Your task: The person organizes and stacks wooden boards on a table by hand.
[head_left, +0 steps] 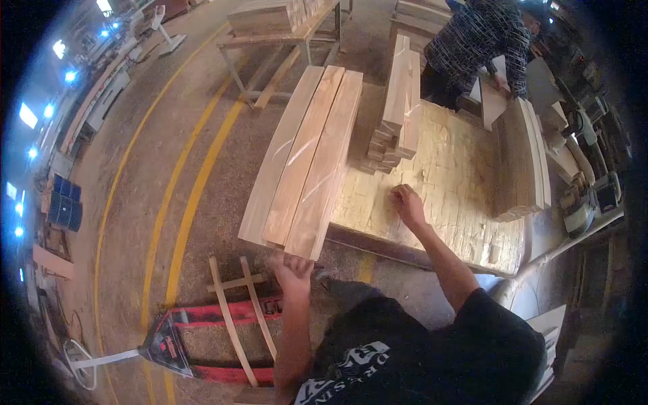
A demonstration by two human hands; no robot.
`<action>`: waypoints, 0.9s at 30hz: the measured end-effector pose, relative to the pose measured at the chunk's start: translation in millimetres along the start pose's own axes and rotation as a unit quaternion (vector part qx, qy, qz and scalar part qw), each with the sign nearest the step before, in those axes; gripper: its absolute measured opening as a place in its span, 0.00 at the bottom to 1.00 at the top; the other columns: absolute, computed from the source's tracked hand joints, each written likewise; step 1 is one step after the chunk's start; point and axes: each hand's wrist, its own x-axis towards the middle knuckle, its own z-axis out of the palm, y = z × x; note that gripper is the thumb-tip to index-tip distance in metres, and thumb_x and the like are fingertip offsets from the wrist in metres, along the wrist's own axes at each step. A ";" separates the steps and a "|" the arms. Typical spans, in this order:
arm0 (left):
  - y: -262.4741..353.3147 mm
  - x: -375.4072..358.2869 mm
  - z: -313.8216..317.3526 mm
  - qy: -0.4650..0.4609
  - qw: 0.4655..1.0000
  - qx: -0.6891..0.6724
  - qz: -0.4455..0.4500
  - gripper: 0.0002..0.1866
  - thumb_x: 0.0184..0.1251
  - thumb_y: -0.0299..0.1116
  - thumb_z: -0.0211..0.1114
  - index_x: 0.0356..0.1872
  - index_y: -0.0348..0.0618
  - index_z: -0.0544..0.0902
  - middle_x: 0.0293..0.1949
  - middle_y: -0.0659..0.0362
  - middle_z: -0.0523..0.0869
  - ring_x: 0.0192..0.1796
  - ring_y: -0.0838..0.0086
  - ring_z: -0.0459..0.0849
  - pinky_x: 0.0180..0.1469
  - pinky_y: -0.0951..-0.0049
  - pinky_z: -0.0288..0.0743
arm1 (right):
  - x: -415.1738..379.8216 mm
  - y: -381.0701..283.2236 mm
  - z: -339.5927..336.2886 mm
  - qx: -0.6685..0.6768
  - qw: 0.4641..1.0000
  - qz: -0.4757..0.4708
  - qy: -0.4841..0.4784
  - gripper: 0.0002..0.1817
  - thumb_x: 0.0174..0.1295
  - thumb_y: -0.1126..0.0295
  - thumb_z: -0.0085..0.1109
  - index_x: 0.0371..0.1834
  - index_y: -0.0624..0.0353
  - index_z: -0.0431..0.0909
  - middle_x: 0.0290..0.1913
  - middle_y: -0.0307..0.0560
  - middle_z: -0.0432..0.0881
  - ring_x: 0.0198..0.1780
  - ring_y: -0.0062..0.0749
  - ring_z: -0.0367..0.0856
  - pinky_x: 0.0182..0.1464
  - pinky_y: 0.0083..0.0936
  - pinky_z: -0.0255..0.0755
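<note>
My left hand (291,271) is at the near end of a stack of long wooden boards (300,162), its fingers spread against the end faces. Three boards lie side by side on top, with pale chalk-like streaks across them. My right hand (408,204) is over the worn, yellowish tabletop (445,169), fingers curled in and nothing visible in them. Just beyond it stands a smaller pile of narrow wooden pieces (398,108). Whatever supports the left stack is hidden beneath it.
At the table's far side, a co-worker in a patterned shirt (476,44) has a hand by a panel. Upright boards (520,162) stand at the right edge. A red pallet jack (223,307) with wooden slats lies on the floor at left. A bench (283,37) bears more wood.
</note>
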 end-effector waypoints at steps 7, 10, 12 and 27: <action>-29.5 -171.4 17.2 -0.135 0.778 0.539 0.292 0.16 0.69 0.34 0.62 0.55 0.42 0.77 0.53 0.51 0.82 0.47 0.65 0.85 0.44 0.70 0.79 | -100.6 -125.3 -37.0 0.519 0.711 -0.064 -0.469 0.13 0.68 0.67 0.62 0.49 0.64 0.82 0.42 0.41 0.86 0.44 0.20 0.80 0.49 0.23 0.76; -25.5 -193.0 31.2 -0.079 0.705 0.594 0.378 0.11 0.66 0.31 0.64 0.46 0.39 0.81 0.35 0.54 0.84 0.38 0.68 0.86 0.42 0.69 0.79 | -109.7 -162.3 -35.3 0.354 0.718 -0.127 -0.586 0.15 0.72 0.62 0.58 0.48 0.66 0.81 0.39 0.39 0.84 0.43 0.19 0.79 0.48 0.22 0.75; -8.2 -193.1 39.8 -0.083 0.695 0.597 0.392 0.08 0.66 0.31 0.64 0.42 0.39 0.81 0.32 0.55 0.84 0.36 0.68 0.86 0.41 0.68 0.79 | -107.4 -180.4 -41.9 0.351 0.728 -0.167 -0.564 0.16 0.72 0.61 0.58 0.47 0.66 0.82 0.39 0.39 0.84 0.42 0.18 0.79 0.47 0.21 0.75; -49.2 -205.6 155.5 0.059 0.850 0.330 0.405 0.10 0.64 0.17 0.52 0.45 0.33 0.70 0.60 0.41 0.77 0.31 0.73 0.84 0.38 0.75 0.81 | -22.4 -167.9 -25.1 0.479 0.842 0.107 -0.222 0.37 0.73 0.49 0.53 0.74 0.63 0.55 0.65 0.54 0.69 0.63 0.38 0.72 0.65 0.36 0.67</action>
